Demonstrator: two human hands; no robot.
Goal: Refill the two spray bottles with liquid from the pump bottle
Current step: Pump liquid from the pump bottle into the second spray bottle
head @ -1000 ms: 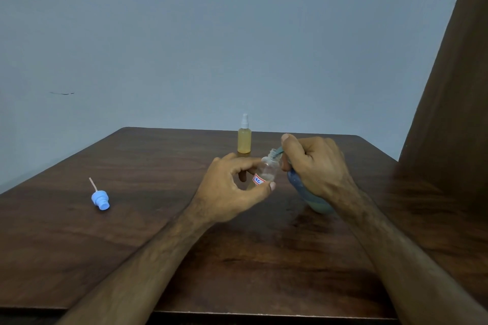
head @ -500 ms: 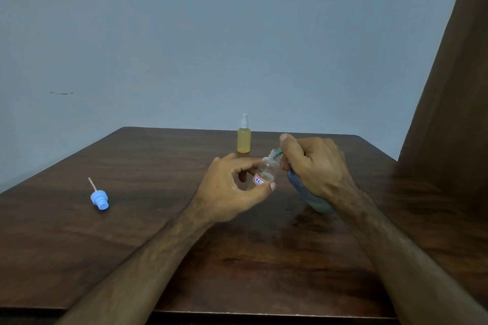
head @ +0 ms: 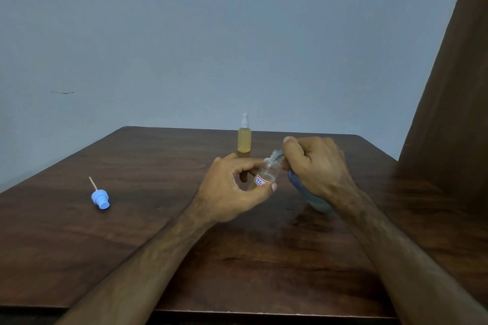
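Observation:
My left hand point(head: 232, 190) holds a small clear spray bottle point(head: 268, 173) with a red and white label, tilted with its open neck toward the right. My right hand point(head: 317, 166) grips the blue pump bottle point(head: 309, 192), which leans on the table, its teal nozzle point(head: 278, 153) at the small bottle's mouth. The hand hides most of the pump bottle. A second spray bottle point(head: 244, 137) with yellow liquid and a white spray top stands upright behind my hands. A blue spray cap point(head: 100, 198) with its dip tube lies on the table at the left.
The dark wooden table point(head: 132, 232) fills the lower view, its front edge near the bottom. A brown curtain point(head: 454, 100) hangs along the right side. A plain grey-blue wall stands behind.

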